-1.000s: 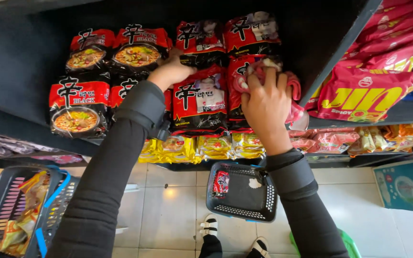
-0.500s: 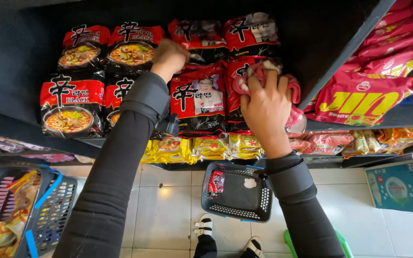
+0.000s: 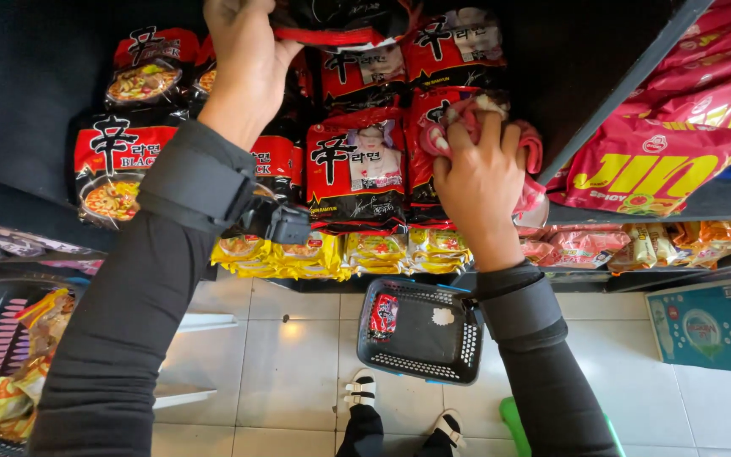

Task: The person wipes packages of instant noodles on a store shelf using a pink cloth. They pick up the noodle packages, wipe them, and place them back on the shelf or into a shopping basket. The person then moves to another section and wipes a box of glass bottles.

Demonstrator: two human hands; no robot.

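Head view: two hands (image 3: 247, 59) (image 3: 475, 173), each gripping one noodle pack (image 3: 340, 21) (image 3: 458, 118)

We see both arms in long dark sleeves reaching up and forward. Our left hand (image 3: 243, 55) is raised higher, its fingers curled shut in a grip. Our right hand (image 3: 477, 182) sits lower, fingers bent and pressing.

Red-and-black plastic-film noodle packets (image 3: 357, 169): glossy, crinkled, reflecting light. Pink-red cloth (image 3: 528, 144): soft, matt. Black shelf board (image 3: 19, 110): matt, smooth. Black perforated plastic basket (image 3: 425, 330): dull sheen. Pale floor tiles (image 3: 289, 372): smooth, lightly glossy. Black fabric sleeves (image 3: 129, 322): matt, fine-knit.
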